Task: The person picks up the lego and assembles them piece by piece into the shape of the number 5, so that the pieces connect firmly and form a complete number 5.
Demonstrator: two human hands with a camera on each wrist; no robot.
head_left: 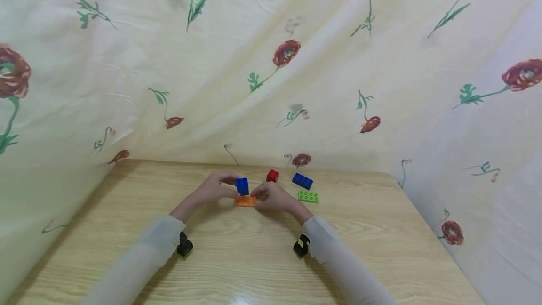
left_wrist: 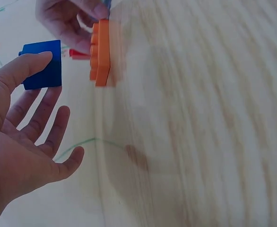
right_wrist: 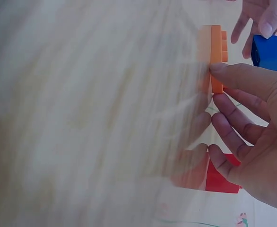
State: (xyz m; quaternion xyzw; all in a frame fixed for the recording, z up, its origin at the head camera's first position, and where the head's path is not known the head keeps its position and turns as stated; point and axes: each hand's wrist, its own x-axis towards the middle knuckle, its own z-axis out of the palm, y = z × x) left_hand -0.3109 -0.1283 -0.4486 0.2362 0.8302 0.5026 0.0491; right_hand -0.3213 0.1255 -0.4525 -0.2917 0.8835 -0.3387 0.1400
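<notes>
An orange plate (head_left: 246, 201) lies flat on the wooden table (head_left: 254, 267), toward the far edge and about midway across, between the two hands. The left hand (head_left: 216, 188) pinches a small blue brick (head_left: 242, 186) between thumb and fingertips just above the plate's left part; in the left wrist view the thumb rests on the brick's side while the other fingers (left_wrist: 44, 125) are spread and fairly straight. Whether the brick already touches the plate cannot be told. The right hand (head_left: 273, 196) holds the orange plate at its right end, with the thumb (right_wrist: 245, 78) pressed on the plate's edge and the other fingers loosely curled behind it. Just beyond the right hand sits a small red brick (head_left: 272, 175). To the right of that lies a longer blue brick (head_left: 302, 180), and nearer, just beside it, a flat green plate (head_left: 308, 196). A flowered cloth (head_left: 271, 69) hangs behind and on both sides of the table.
</notes>
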